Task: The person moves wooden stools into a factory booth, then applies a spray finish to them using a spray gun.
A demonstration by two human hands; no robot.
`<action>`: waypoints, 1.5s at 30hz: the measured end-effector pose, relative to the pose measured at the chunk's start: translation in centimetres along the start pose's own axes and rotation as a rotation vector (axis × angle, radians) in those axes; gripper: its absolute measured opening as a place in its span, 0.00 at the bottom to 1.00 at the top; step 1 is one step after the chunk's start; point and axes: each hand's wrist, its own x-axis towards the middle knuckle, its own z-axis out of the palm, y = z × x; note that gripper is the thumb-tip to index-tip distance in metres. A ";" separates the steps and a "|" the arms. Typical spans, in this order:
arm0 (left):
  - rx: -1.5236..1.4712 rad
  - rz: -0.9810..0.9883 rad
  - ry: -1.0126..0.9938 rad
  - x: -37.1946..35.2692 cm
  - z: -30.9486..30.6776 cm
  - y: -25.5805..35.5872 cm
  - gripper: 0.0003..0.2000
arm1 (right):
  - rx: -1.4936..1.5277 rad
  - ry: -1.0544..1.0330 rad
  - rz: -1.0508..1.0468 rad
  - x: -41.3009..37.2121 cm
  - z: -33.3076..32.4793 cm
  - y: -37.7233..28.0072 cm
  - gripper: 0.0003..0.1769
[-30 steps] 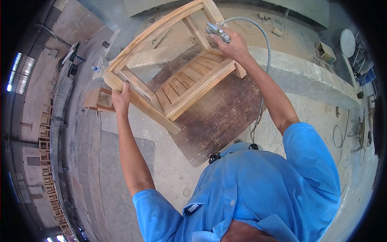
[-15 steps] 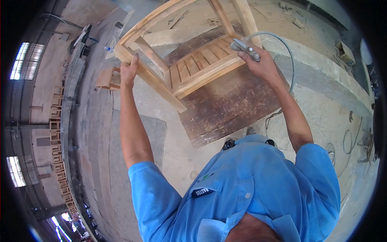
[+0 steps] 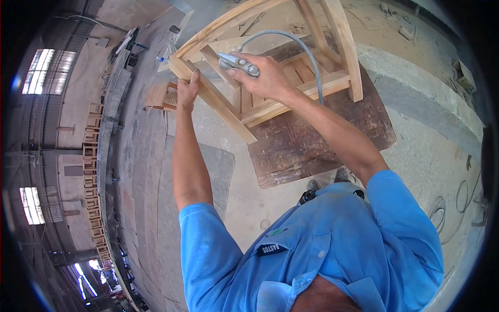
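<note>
A wooden chair [image 3: 296, 101] with a slatted seat stands tilted over a worn brown board [image 3: 322, 148]. My left hand [image 3: 188, 91] is closed round the chair's left frame piece near its upper corner, thumb on top. In my right hand [image 3: 265, 78] is a silver air blow gun [image 3: 236, 63], held above the left side of the seat. A grey hose [image 3: 291, 34] runs from the blow gun, arches over the chair and drops past my right forearm. The fingers beneath the blow gun are partly hidden.
A small slatted wooden piece [image 3: 162, 97] stands on the floor at left. Farther left is a long row of wooden chairs [image 3: 91, 179]. A raised concrete ledge [image 3: 426, 86] lies at right, with coiled cable [image 3: 438, 213] on the floor near it.
My right hand has moved left with the blow gun, from the seat's right end to near the chair's left side. The hose now arches over the chair. My left hand keeps its grip.
</note>
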 end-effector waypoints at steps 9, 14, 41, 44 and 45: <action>-0.030 0.023 0.061 -0.9 1.0 1.1 0.21 | -0.096 -0.171 0.208 -1.4 2.8 4.2 0.24; 0.014 -0.051 0.090 0.0 1.2 -0.4 0.22 | -0.143 -0.164 0.192 -5.2 3.7 6.9 0.26; 0.003 -0.113 0.513 12.2 6.8 -6.7 0.26 | 0.221 0.132 0.589 -23.8 -0.6 11.5 0.24; 0.072 -0.165 0.586 11.5 6.8 -6.0 0.28 | 0.234 0.182 0.553 -22.1 1.8 14.3 0.24; 0.073 -0.163 0.575 12.7 5.9 -7.0 0.28 | 0.231 0.115 0.600 -21.8 2.0 14.9 0.24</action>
